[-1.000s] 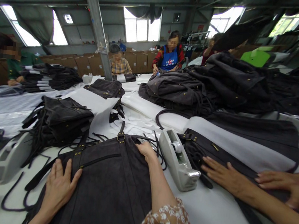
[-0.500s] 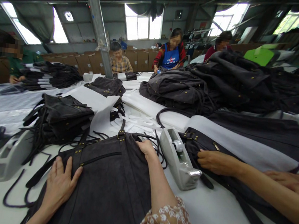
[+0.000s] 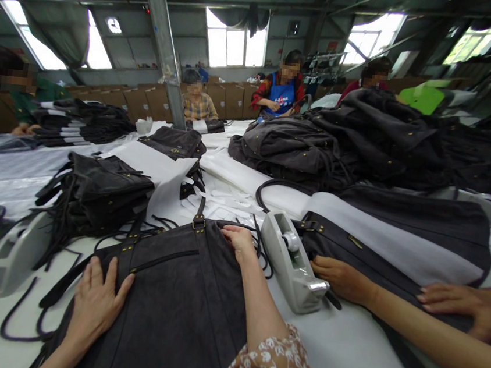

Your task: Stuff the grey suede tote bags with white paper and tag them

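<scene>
A dark grey bag (image 3: 171, 311) with a zip, straps and brass rivets lies flat in front of me. My left hand (image 3: 99, 300) rests on its left side, palm down and fingers spread. At the upper right corner, my right hand (image 3: 239, 242) pinches the bag's edge; some fingertips are hidden by the fabric. Just right of that hand stands a grey tape dispenser (image 3: 296, 265). Black cords and a strap hang off the bag's left side onto the white tabletop.
A co-worker's hands (image 3: 341, 279) work at another dark bag (image 3: 379, 251) with a white sheet (image 3: 398, 238) on it. Bags are heaped (image 3: 364, 138) behind. A folded bag (image 3: 99, 195) and a second tape dispenser (image 3: 12, 259) are at left. Several people sit across the table.
My hands stay almost where they were on the bag. At right, the co-worker's near hand has shifted left toward the tape dispenser, and the other has come further into view.
</scene>
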